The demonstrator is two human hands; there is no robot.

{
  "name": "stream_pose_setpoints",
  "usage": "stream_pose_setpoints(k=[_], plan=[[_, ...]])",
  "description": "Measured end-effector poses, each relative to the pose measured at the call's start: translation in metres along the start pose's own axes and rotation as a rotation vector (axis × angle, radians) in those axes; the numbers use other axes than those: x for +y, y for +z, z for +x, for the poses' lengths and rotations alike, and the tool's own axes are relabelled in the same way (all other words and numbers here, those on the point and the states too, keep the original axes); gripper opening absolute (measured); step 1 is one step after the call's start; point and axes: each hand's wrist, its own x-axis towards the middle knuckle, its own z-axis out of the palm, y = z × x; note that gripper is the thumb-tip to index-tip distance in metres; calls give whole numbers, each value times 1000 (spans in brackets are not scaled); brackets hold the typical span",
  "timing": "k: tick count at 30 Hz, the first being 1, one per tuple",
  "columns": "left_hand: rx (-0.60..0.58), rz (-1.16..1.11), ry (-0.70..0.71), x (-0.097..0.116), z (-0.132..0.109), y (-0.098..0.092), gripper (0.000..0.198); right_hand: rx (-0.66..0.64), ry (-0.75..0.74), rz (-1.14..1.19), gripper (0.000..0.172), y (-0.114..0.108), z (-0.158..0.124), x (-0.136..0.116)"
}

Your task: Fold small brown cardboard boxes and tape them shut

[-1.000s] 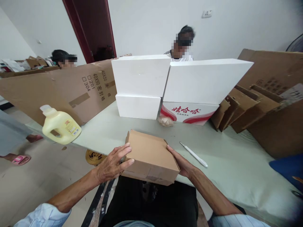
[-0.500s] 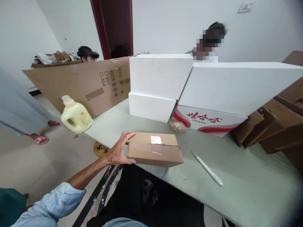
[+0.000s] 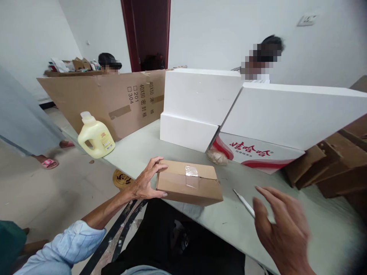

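A small brown cardboard box (image 3: 183, 191) lies at the table's near edge, with clear tape (image 3: 192, 176) across its top seam. My left hand (image 3: 146, 181) grips its left end, thumb on the near side and fingers over the far top edge. My right hand (image 3: 282, 221), slightly blurred, is over the table with thumb and fingers apart and nothing between them. Beneath and beside it lies a slim white pen-like tool with a pointed tip (image 3: 242, 200); the hand hides its near end. Whether the hand touches that tool I cannot tell.
A pale yellow jug (image 3: 97, 139) stands at the left table edge (image 3: 130, 152). Behind are a large cardboard sheet (image 3: 114, 99), stacked white boxes (image 3: 197, 95) and a red-and-white carton (image 3: 255, 152). Brown cartons (image 3: 329, 164) stand right. Two people sit beyond; another person's legs show left.
My right hand has come into view from the lower right, over the white tool. My left hand still holds the box. The view has shifted slightly.
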Motion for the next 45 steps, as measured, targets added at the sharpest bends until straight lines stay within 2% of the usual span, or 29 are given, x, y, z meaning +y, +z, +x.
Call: stream_pose_setpoints(k=[1,3,5,6,8,10,13,16,18,20,22,24,26,28,33,45], plan=[[6,1,1,-1,-1,0,90,16,17,-100,45,7,1,14],[19,1,8,-2,-4,0,89,-79,117,-274,54,22,-2,50],[35,-5,15,-2,-6,1,88,-201,264,-369,50,37,-12,87],[43,-9,21,-2,-7,1,87,-254,279,-381,46,43,-18,102],[55,-18,34,-1,-9,2,83,-291,287,-392,40,51,-28,120],[60,-25,48,0,-10,3,78,-291,278,-380,36,54,-31,123],[70,-31,63,2,-12,4,73,-251,343,-340,34,50,-21,105],[80,-40,62,3,-15,5,72,-167,452,-215,36,37,-1,73],[81,-48,55,5,-15,5,72,-88,393,-61,37,24,13,44],[79,-53,44,9,-15,5,71,-74,262,72,39,11,26,10],[76,-56,30,14,-14,5,70,-159,125,152,38,-1,38,-26],[64,-51,13,20,-14,5,68,-332,-24,211,35,-9,48,-58],[59,-36,-2,26,-14,3,66,-474,-148,224,34,-13,58,-82],[51,-12,-22,32,-14,2,63,-556,-240,191,37,-14,68,-98],[14,34,-48,41,-17,-1,61,-629,-395,77,46,-13,90,-115],[-6,73,-17,44,-17,-2,62,-593,-559,-34,50,-15,107,-120]])
